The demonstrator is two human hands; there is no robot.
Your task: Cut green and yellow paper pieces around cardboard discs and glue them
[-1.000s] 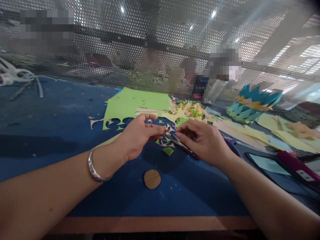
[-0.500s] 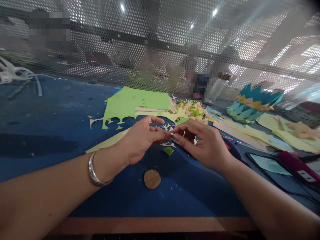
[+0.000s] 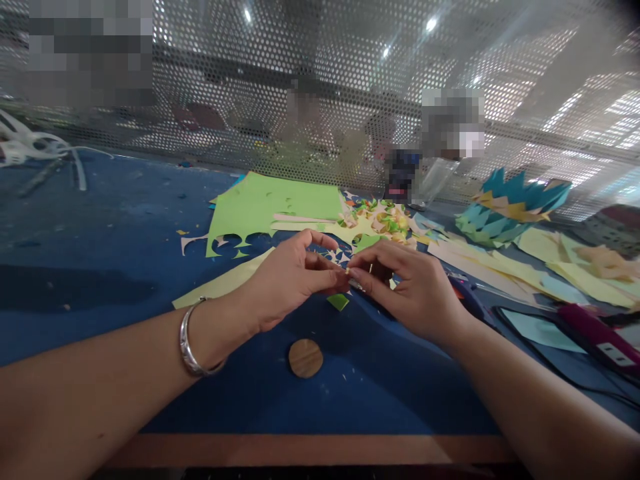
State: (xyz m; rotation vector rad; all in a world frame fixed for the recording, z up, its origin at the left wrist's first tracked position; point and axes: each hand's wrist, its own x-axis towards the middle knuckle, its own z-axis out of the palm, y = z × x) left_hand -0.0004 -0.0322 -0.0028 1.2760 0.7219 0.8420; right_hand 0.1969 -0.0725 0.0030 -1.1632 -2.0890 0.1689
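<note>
My left hand (image 3: pixel 300 270) and my right hand (image 3: pixel 405 280) meet fingertip to fingertip over the middle of the blue table (image 3: pixel 240 400). Between the pinched tips shows a tiny pale piece (image 3: pixel 348 271), too small to name and mostly hidden by the fingers. Just below the fingers lies a small folded green paper piece (image 3: pixel 339 302). Nearer the front edge rests a round wooden disc (image 3: pixel 305 358). Cut paper scraps (image 3: pixel 339 255) lie behind my fingers.
Behind my hands are a green paper sheet (image 3: pixel 280 197) with round cut-outs and a pile of paper curls (image 3: pixel 383 217). At right stand a folded paper bowl (image 3: pixel 510 207) and a purple power strip (image 3: pixel 595 337) with cable. White scissors (image 3: pixel 35 143) lie far left.
My left hand has shifted slightly right, and its fingertips now press closer to the right hand's. The pale piece between them is more covered.
</note>
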